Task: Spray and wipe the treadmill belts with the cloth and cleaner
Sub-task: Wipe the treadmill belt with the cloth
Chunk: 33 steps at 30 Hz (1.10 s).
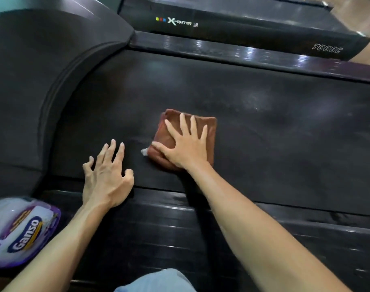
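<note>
A single head-worn wide-angle camera looked forward and steeply down, close over the treadmill belt [264,133], with both forearms entering from the near edge and a second treadmill [243,28] at the far side.

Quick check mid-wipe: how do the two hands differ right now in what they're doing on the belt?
The right hand lies flat with fingers spread, pressing the brown cloth; the left hand holds nothing, with no cloth under it. The right hand's fingers are straight; the left hand's are bent, fingertips on the bare belt. The left hand sits nearer the side rail. Both are palm-down over the same belt.
</note>
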Available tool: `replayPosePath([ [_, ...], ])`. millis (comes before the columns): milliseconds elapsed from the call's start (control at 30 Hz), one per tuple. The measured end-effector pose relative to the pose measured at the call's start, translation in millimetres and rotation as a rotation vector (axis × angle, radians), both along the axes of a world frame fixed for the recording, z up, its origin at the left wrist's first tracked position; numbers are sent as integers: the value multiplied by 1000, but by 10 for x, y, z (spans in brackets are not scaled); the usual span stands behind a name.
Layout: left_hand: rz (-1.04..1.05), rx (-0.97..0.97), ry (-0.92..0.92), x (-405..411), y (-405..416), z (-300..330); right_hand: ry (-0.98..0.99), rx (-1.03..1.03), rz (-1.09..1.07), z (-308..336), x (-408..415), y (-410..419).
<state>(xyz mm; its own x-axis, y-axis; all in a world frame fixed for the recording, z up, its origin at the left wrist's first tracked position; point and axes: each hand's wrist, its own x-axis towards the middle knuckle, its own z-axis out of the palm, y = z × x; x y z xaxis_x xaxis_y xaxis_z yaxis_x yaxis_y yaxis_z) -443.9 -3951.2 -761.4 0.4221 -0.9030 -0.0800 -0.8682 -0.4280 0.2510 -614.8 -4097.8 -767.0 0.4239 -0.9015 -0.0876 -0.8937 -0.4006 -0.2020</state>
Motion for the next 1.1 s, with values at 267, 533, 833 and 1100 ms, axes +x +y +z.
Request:
replayPosePath([
  [267, -10, -9, 1, -3, -6, -25, 46, 10, -385, 0, -1343, 287],
  [533, -5, 8, -8, 6, -8, -15, 27, 28, -118, 17, -362, -66],
  [833, -9, 14, -19, -6, -5, -15, 50, 52, -521, 48, -1467, 303],
  [1100, -7, 11, -3, -3, -7, 4, 27, 27, -59, 58, -373, 111],
])
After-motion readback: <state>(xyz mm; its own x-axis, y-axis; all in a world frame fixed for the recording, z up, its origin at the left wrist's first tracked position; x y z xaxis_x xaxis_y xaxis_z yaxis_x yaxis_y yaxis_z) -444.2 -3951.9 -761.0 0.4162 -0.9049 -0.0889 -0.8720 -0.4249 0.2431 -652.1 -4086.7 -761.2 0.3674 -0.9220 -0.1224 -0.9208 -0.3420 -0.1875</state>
